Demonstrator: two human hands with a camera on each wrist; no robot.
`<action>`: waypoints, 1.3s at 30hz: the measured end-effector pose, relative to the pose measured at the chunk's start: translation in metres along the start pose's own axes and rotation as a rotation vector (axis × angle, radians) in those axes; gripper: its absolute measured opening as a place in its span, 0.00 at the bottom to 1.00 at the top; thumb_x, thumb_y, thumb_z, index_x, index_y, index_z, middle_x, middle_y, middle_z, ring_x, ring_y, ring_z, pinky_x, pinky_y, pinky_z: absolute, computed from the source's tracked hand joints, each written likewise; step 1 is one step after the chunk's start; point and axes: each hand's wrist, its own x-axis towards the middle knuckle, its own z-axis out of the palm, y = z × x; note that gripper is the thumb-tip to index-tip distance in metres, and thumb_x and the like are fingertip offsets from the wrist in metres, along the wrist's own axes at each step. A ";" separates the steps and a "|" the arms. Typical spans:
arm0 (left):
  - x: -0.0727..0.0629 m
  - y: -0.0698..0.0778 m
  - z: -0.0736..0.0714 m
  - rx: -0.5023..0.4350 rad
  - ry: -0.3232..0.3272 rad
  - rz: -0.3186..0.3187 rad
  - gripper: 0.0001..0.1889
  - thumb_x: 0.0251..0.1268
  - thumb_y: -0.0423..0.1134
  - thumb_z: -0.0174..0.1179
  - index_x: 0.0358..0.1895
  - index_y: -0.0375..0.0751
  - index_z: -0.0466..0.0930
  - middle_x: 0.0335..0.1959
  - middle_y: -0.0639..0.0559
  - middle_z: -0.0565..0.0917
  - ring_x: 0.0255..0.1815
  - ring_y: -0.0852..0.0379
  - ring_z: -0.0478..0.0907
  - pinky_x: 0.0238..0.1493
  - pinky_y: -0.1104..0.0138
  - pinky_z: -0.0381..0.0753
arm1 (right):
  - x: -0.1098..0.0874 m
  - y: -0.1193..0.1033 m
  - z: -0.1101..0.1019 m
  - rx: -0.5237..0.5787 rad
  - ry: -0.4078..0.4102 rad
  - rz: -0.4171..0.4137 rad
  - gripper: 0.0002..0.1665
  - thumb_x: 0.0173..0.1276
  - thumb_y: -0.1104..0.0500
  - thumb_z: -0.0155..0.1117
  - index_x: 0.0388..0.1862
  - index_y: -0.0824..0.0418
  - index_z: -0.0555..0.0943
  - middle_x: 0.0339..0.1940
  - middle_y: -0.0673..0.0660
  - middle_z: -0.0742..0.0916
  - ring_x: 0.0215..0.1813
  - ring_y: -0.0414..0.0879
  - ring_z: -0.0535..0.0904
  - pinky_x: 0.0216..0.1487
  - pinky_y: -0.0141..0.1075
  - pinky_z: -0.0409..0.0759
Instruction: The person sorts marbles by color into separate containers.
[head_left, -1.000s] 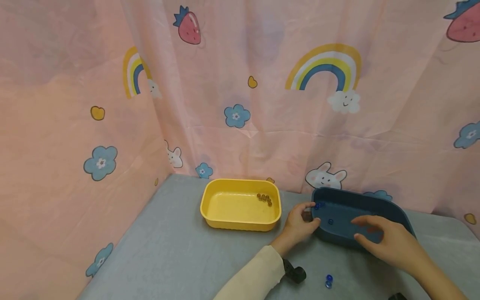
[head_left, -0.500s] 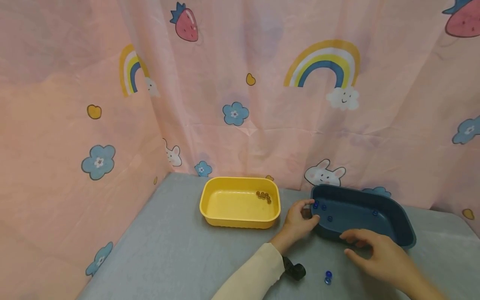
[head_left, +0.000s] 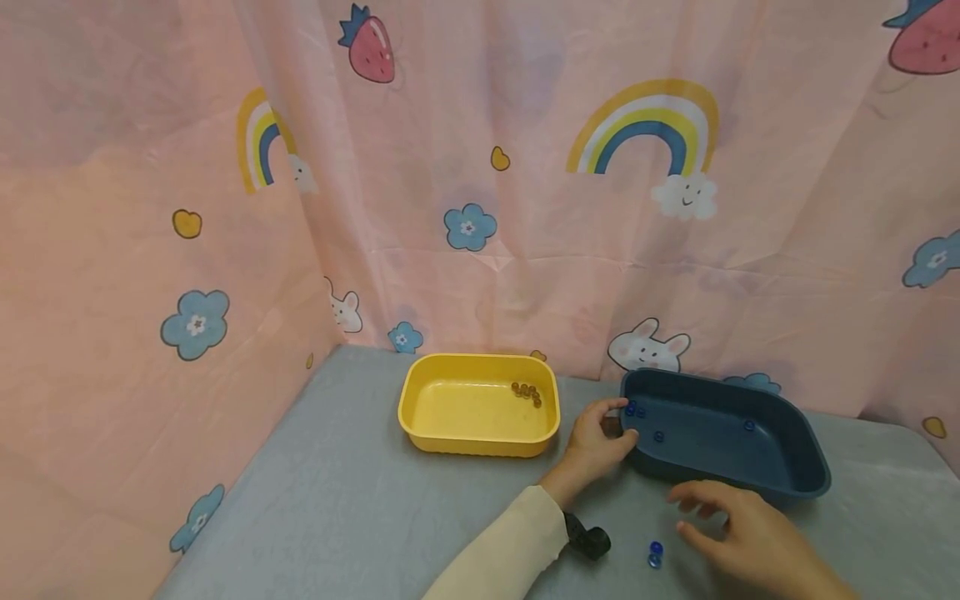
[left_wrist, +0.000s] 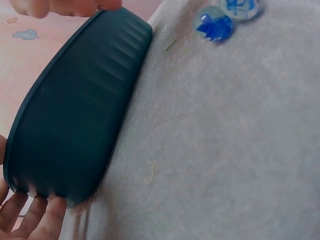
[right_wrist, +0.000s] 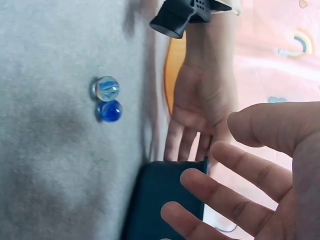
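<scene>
My left hand (head_left: 595,446) rests at the left end of the dark blue tray (head_left: 813,454), its fingertips touching the end wall and rim. In the left wrist view, straight fingers (left_wrist: 52,220) press against the outside of that end. My right hand (head_left: 750,533) hovers in front of the tray with fingers loosely bent and nothing between them. Just left of it, two glass marbles lie touching on the table: a blue marble (right_wrist: 110,111) and a clear marble (right_wrist: 107,88) with blue streaks. Inside the tray are several blue marbles (head_left: 658,437), spread apart.
A yellow tray (head_left: 465,447) with several amber marbles (head_left: 527,392) stands left of my left hand. The grey cloth-covered table (head_left: 360,500) meets a pink patterned curtain (head_left: 540,275) behind both trays. A black wrist camera (head_left: 588,537) sits on the left wrist.
My right hand has moved out of the blue tray, back toward the front and left, near the two loose marbles. Marbles in the tray have shifted, with one now visible at right. My left hand stays.
</scene>
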 end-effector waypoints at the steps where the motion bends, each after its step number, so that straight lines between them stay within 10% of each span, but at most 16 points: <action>1: 0.000 0.000 0.000 0.001 0.001 0.002 0.22 0.60 0.37 0.64 0.59 0.47 0.77 0.56 0.48 0.78 0.48 0.64 0.79 0.47 0.76 0.77 | 0.000 0.001 0.001 0.007 -0.009 -0.013 0.16 0.61 0.49 0.69 0.47 0.49 0.82 0.42 0.45 0.86 0.35 0.29 0.75 0.29 0.30 0.75; 39: -0.002 0.001 0.001 0.006 0.013 -0.013 0.22 0.60 0.38 0.64 0.59 0.48 0.77 0.55 0.49 0.78 0.49 0.64 0.79 0.46 0.75 0.78 | 0.003 0.016 0.031 -0.001 -0.205 -0.109 0.09 0.58 0.49 0.70 0.39 0.44 0.84 0.39 0.39 0.85 0.40 0.28 0.78 0.36 0.32 0.78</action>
